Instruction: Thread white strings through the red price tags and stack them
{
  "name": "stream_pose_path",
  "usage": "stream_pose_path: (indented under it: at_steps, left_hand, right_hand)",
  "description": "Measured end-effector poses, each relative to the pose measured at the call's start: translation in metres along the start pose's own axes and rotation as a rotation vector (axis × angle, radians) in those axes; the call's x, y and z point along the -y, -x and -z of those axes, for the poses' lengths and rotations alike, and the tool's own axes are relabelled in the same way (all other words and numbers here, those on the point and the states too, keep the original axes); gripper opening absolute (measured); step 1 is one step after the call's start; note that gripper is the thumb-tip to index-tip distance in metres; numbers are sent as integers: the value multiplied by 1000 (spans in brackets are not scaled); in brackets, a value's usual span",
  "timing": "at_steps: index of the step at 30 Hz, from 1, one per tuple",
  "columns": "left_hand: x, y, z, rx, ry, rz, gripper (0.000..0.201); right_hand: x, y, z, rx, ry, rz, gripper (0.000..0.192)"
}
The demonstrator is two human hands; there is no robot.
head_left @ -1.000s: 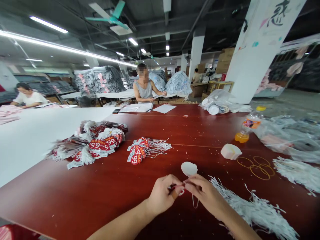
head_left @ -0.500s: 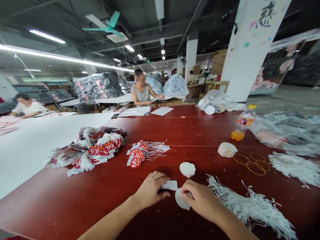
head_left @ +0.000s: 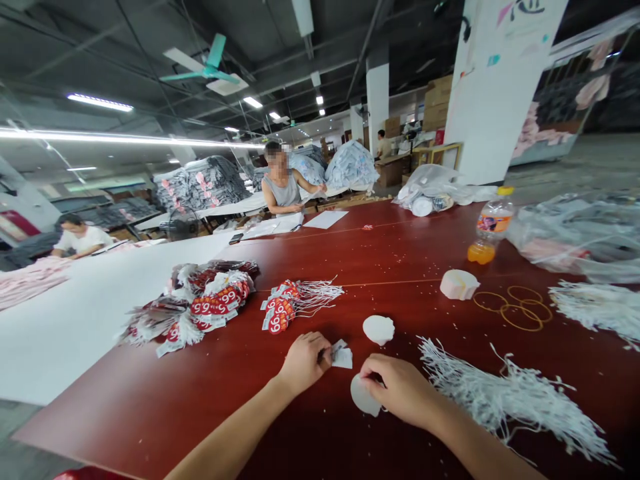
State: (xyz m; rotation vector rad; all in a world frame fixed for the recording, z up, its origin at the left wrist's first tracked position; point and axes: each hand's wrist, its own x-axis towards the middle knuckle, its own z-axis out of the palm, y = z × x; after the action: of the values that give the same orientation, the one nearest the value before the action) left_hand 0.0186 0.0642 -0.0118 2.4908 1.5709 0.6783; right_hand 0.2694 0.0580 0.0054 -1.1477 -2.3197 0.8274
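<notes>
My left hand pinches a small white rectangular tag just above the dark red table. My right hand rests on the table with its fingers closed on a round white tag, lying face down. A small stack of round white tags sits just beyond both hands. To the right of my right hand lies a long heap of white strings. A bundle of strung red "99" tags lies further out to the left.
A bigger pile of red tags lies at the left by a white sheet. Another white tag stack, yellow rubber bands, an orange drink bottle and plastic bags are at the right. Two people work at far tables.
My hands came apart and dropped to the table. The left now holds the small rectangular tag, the right the round white tag. The camera tilted and shifted slightly.
</notes>
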Motion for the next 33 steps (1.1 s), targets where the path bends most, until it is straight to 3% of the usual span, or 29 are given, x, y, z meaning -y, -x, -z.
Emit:
stream_pose_path:
  at_steps: [3, 6, 8, 11, 14, 17, 25, 33]
  left_hand:
    - [-9, -3, -6, -57, -215, 3, 7]
    - [-17, -9, -2, -147, -231, -40, 8]
    - [-23, -14, 1, -240, -122, -12, 7]
    - [-37, -20, -1, -307, 177, 140, 8]
    - [-50, -18, -11, -292, 444, 257, 10]
    - [-59, -12, -17, -259, 546, 278, 11]
    - [-60, -4, -16, -216, 498, 167, 9]
    - [-59, -4, -11, -234, 431, 1, 18]
  right_hand:
    - [1, 1, -2, -6, -2, 4, 12]
    - [5, 2, -1, -21, -5, 42, 10]
    - [7, 2, 2, -44, 13, 68, 10]
    - [5, 1, 9, -99, 38, 68, 17]
    - [1, -1, 16, -163, 105, 12, 26]
    - [-2, -3, 20, -206, 232, -38, 29]
    - [2, -5, 11, -301, 313, -47, 29]
    - [2, -3, 7, -274, 232, -76, 27]
